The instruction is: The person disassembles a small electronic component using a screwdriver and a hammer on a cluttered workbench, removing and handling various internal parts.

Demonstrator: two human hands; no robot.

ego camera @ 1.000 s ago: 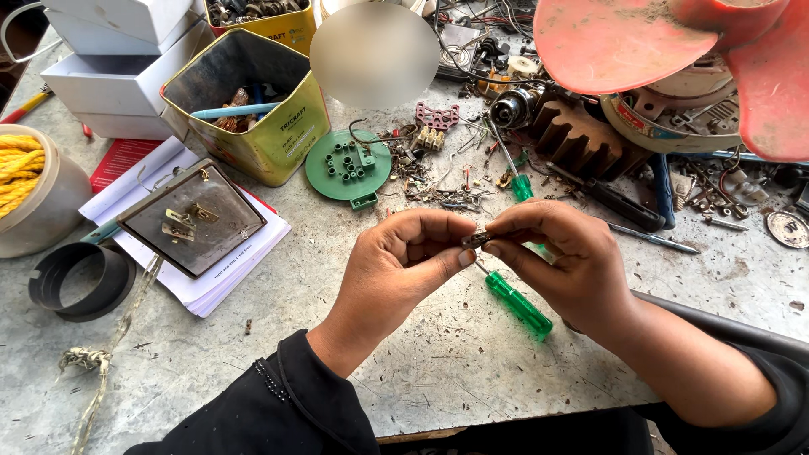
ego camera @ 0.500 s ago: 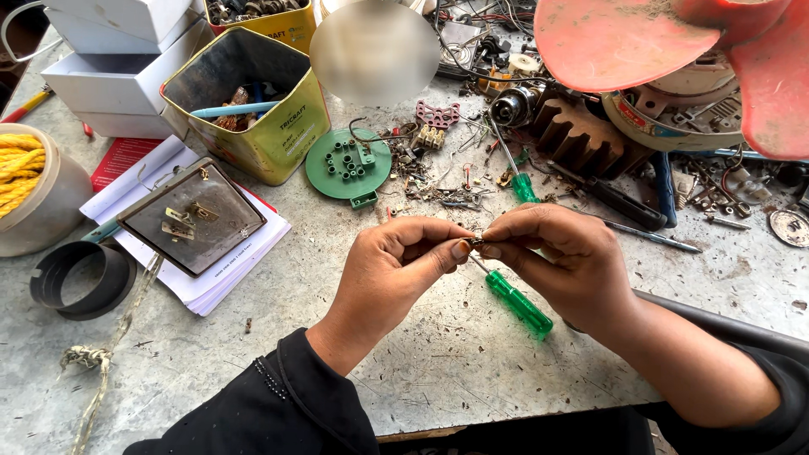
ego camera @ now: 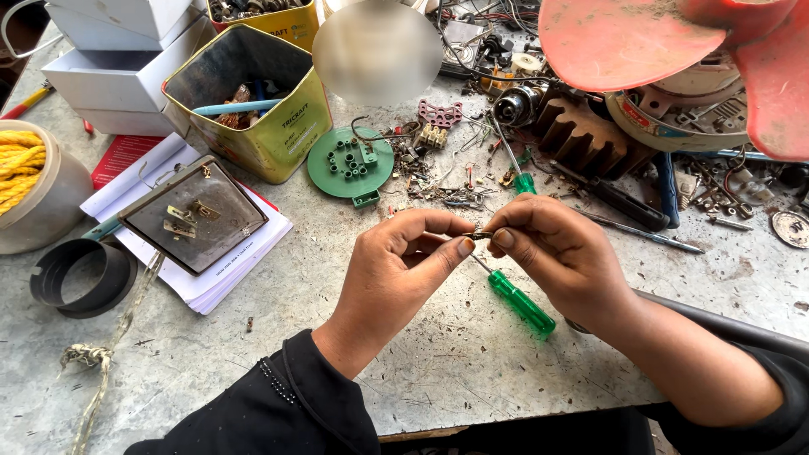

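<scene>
My left hand (ego camera: 400, 270) and my right hand (ego camera: 560, 253) meet above the grey workbench (ego camera: 337, 337), both pinching one small dark metal part (ego camera: 480, 235) between thumb and fingertips. The part is tiny and mostly hidden by my fingers. Directly under the hands lies a green-handled screwdriver (ego camera: 522, 303), its shaft running up toward my fingertips. A second green-handled screwdriver (ego camera: 518, 173) lies just beyond my right hand. Both sleeves are black.
A yellow-green tin (ego camera: 278, 139) of parts, a round green plastic disc (ego camera: 350, 164), a framed dark plate (ego camera: 194, 215) on papers, a black ring (ego camera: 80, 274), white boxes (ego camera: 118, 63), a tub of yellow cord (ego camera: 34, 185), a brown gear (ego camera: 590, 135) and a red fan blade (ego camera: 640, 38) surround the hands.
The hands have stayed in nearly the same spot, shifting slightly lower; the fingertips have adjusted their pinch on the small part. Nothing else on the bench has moved.
</scene>
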